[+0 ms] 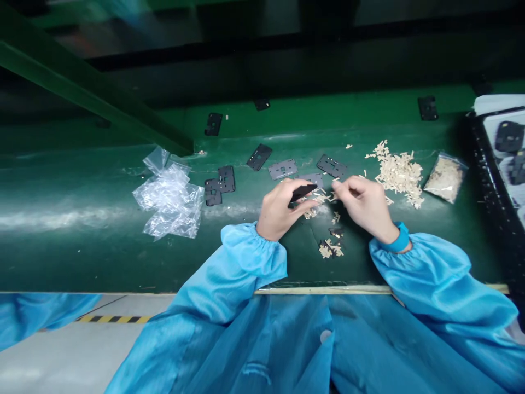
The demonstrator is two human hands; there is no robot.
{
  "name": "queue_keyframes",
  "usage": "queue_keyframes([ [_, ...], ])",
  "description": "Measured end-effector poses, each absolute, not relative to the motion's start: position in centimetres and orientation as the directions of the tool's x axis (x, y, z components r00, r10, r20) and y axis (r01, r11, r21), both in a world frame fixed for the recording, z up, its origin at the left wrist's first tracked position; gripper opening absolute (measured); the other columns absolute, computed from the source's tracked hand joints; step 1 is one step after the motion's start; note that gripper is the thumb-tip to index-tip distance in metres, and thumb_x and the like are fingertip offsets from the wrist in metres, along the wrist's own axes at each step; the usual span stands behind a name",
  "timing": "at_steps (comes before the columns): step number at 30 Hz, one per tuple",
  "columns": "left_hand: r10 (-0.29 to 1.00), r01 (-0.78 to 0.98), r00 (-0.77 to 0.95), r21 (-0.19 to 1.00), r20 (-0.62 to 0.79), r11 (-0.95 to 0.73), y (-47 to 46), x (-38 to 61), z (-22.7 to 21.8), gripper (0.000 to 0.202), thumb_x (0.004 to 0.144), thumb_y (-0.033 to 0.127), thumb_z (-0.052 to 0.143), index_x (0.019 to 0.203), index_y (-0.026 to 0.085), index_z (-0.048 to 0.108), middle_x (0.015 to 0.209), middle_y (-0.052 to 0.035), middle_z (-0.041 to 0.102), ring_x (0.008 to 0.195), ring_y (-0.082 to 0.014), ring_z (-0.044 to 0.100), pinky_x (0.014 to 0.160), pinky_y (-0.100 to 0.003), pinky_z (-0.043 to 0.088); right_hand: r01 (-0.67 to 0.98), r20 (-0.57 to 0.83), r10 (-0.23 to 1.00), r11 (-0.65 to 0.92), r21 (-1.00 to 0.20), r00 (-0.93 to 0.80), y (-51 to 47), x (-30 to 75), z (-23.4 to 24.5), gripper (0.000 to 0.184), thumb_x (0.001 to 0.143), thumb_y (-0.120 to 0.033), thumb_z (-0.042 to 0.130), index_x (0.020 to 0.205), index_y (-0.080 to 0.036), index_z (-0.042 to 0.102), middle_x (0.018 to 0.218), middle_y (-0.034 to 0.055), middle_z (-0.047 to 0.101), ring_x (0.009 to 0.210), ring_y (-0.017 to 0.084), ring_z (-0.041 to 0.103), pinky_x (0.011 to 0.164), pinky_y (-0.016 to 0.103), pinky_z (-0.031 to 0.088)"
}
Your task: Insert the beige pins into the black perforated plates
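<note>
My left hand (281, 210) is closed around a small flat black plate (302, 192), held just above the green belt (82, 219). My right hand (363, 202) is pinched close to the plate's right end, its fingertips on something too small to make out. Small beige pieces (331, 249) lie scattered under and in front of both hands. Both arms wear blue sleeves, and a blue band sits on my right wrist.
Several black plates (283, 168) lie on the belt beyond my hands, two more (219, 185) to the left. A heap of beige pieces (400, 172) and a small filled bag (445, 178) sit right. Empty clear bags (170, 200) lie left. A dark tray (506, 148) stands far right.
</note>
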State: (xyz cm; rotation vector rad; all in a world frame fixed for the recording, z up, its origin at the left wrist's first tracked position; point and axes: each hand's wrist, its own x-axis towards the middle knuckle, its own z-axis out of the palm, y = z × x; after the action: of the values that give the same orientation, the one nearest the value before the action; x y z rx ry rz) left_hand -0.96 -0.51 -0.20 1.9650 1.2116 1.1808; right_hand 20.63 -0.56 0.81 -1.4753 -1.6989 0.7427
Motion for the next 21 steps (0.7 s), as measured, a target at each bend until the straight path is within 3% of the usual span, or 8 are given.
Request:
queue_keyframes([
  [2, 0.784, 0.452, 0.243, 0.649, 0.571, -0.612, -0.2, -1.5, -0.5, 0.04, 0.083, 0.043, 0.081, 0.114, 0.023, 0.064, 0.097, -0.0018, 0.077, 0.088, -0.015, 0.073, 0.082, -0.027, 0.055, 0.437, 0.04, 0.989, 0.099, -0.894, -0.143, -0.7, 20.8, 1.1, 0.01, 0.091, -0.026, 0.07, 0.084, -0.019, 0.069, 0.067, -0.0017, 0.055, 0.06, 0.012, 0.049, 0.056, 0.028, 0.038],
  [4, 0.685, 0.464, 0.263, 0.534, 0.679, -0.707, 0.2, -1.8, -0.7, 0.042, 0.083, 0.046, 0.079, 0.114, 0.023, 0.063, 0.097, -0.002, 0.078, 0.089, -0.0153, 0.073, 0.081, -0.028, 0.054, 0.269, -0.122, 0.962, -0.054, -0.962, -0.244, -1.0, 20.7, 1.5, 0.016, 0.09, -0.03, 0.073, 0.101, -0.019, 0.069, 0.068, -0.0035, 0.054, 0.057, 0.011, 0.047, 0.053, 0.026, 0.037],
  [6, 0.644, 0.472, 0.279, 0.482, 0.713, -0.738, 0.3, -1.9, -0.8, 0.044, 0.083, 0.051, 0.077, 0.114, 0.024, 0.063, 0.097, -0.002, 0.078, 0.087, -0.0152, 0.073, 0.08, -0.028, 0.053, 0.109, -0.287, 0.881, -0.265, -0.958, -0.377, -1.4, 20.4, 2.0, 0.021, 0.091, -0.038, 0.072, 0.097, -0.018, 0.069, 0.069, -0.0025, 0.058, 0.053, 0.008, 0.043, 0.049, 0.024, 0.032],
  [9, 0.704, 0.477, 0.302, 0.537, 0.643, -0.695, 0.3, -2.0, -0.8, 0.043, 0.084, 0.056, 0.074, 0.112, 0.025, 0.066, 0.098, -0.0028, 0.078, 0.086, -0.0158, 0.073, 0.081, -0.03, 0.052, -0.067, -0.419, 0.745, -0.524, -0.849, -0.519, -1.7, 20.0, 2.6, 0.032, 0.091, -0.046, 0.071, 0.081, -0.016, 0.066, 0.074, 0.0003, 0.062, 0.048, 0.005, 0.037, 0.045, 0.023, 0.024],
  [12, 0.776, 0.47, 0.312, 0.62, 0.548, -0.628, 0.1, -2.1, -0.7, 0.043, 0.083, 0.059, 0.074, 0.109, 0.025, 0.069, 0.098, -0.0039, 0.078, 0.088, -0.0174, 0.073, 0.084, -0.031, 0.052, -0.15, -0.457, 0.693, -0.625, -0.766, -0.557, -1.8, 19.8, 2.7, 0.029, 0.086, -0.041, 0.077, 0.079, -0.016, 0.064, 0.066, -0.0037, 0.054, 0.046, 0.004, 0.032, 0.044, 0.023, 0.019],
  [15, 0.802, 0.432, 0.295, 0.676, 0.519, -0.597, -0.2, -1.9, -0.6, 0.046, 0.08, 0.061, 0.076, 0.108, 0.025, 0.069, 0.098, -0.0045, 0.078, 0.09, -0.019, 0.073, 0.087, -0.033, 0.053, -0.165, -0.449, 0.7, -0.622, -0.765, -0.556, -1.9, 19.6, 2.6, 0.024, 0.082, -0.035, 0.079, 0.078, -0.017, 0.063, 0.057, -0.0072, 0.046, 0.045, 0.006, 0.031, 0.044, 0.024, 0.02],
  [17, 0.854, 0.393, 0.265, 0.759, 0.447, -0.519, -0.4, -1.4, -0.6, 0.05, 0.079, 0.059, 0.078, 0.113, 0.024, 0.067, 0.103, -0.0059, 0.077, 0.095, -0.02, 0.072, 0.09, -0.033, 0.054, -0.167, -0.401, 0.776, -0.534, -0.829, -0.487, -1.9, 19.5, 2.4, 0.021, 0.081, -0.032, 0.077, 0.076, -0.018, 0.062, 0.056, -0.0075, 0.045, 0.046, 0.006, 0.032, 0.045, 0.023, 0.023],
  [21, 0.982, 0.241, 0.182, 0.965, 0.058, -0.102, -0.8, 0.3, -0.7, 0.04, 0.099, 0.053, 0.056, 0.122, 0.02, 0.061, 0.107, -0.0081, 0.074, 0.09, -0.0166, 0.072, 0.089, -0.032, 0.057, 0.064, -0.152, 0.978, -0.144, -0.987, -0.142, -2.2, 19.2, 1.9, 0.013, 0.077, -0.019, 0.074, 0.074, -0.019, 0.062, 0.064, -0.0032, 0.057, 0.052, 0.009, 0.044, 0.048, 0.024, 0.032],
])
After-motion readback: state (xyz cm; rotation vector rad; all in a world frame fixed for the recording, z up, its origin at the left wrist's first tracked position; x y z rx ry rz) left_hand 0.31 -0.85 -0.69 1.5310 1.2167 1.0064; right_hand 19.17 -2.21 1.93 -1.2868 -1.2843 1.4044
